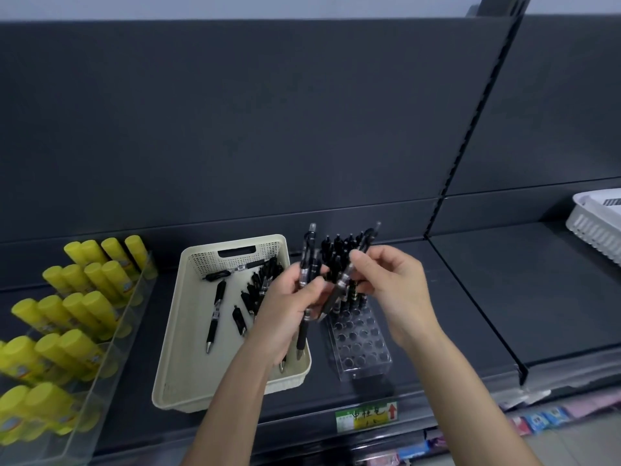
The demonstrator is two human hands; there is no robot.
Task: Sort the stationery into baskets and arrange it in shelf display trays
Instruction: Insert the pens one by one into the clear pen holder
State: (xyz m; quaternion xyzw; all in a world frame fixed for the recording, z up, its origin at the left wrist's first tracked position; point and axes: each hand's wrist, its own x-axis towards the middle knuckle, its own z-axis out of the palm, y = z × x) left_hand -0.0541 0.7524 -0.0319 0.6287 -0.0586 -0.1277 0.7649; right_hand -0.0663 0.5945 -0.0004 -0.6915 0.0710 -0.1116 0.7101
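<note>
While the left hand (285, 297) curls its fingers round a bunch of black retractable pens (307, 260), clicker ends up and tips down over the lower right corner of the cream perforated plastic basket (168, 331), the right hand (393, 287) pinches a single black pen (342, 280) between thumb and fingertips, slanted across the middle of the frame. Both hands hang where the basket's right rim runs just beside the clear acrylic pen holder (363, 348). The holder's far rows carry upright black pens (336, 247); its near rows of round holes stand open.

More loose black pens (216, 311) lie in the basket, mostly towards its far right. The basket's near edge sits close to the front lip of the dark grey shelf (470, 314). Right of the holder the shelf is bare up to the raised seam between bays, and bare again beyond it up to a white slatted basket (594, 230) at the right edge of the frame.

At lower left, yellow glue sticks (77, 297) lean in rows inside a clear stepped tray (111, 348), near the basket's left rim; their blue and white labels are too blurred to read.

A green and yellow price tag (366, 415) on the shelf lip bears handwritten black characters, not surely legible, and a red upward arrow. The white stickers on the pens cannot be read.
</note>
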